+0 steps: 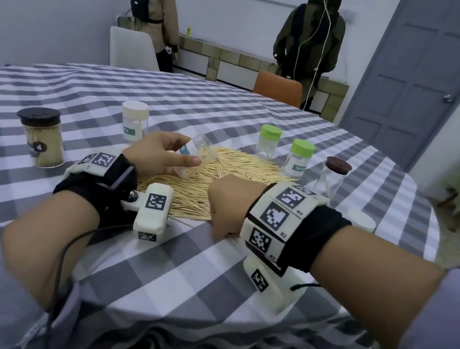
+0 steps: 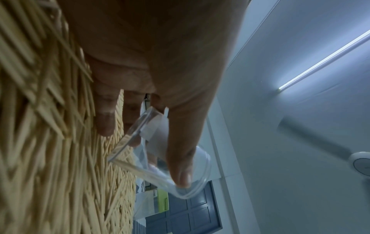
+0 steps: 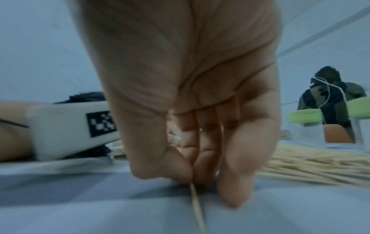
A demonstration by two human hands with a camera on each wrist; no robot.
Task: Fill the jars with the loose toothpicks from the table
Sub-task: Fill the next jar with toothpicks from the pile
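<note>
Toothpicks point(image 1: 222, 179) lie in one broad loose heap near the middle of the table point(image 1: 208, 262), which wears a grey and white checked cloth; the heap is the largest of the task's things, and the jars ring its far side, within easy reach of both hands.

To the left stands a dark-lidded jar point(image 1: 41, 136) already packed with picks, and behind the left hand a cream-lidded jar point(image 1: 133, 124). On the far right edge of the heap stand two green-lidded jars point(image 1: 268, 144) point(image 1: 300, 158) and a brown-lidded jar point(image 1: 333, 176), which looks nearly empty.

The left hand point(image 1: 159, 153) grips an open clear jar point(image 1: 193, 157), thumb along its wall and fingers wrapped behind, tilted with its mouth toward the right hand and low over the heap (probably so that picks can be slid in sideways rather than dropped upright). The left wrist view shows the rim just above the picks.

The right hand point(image 1: 229, 204) sits at the near edge of the heap, fingertips down on the cloth, thumb and fingers pinched together on a single stray toothpick point(image 3: 197, 204) whose end sticks out toward the camera. I judge this as gathering a loose pick to feed into the tilted jar.
</note>
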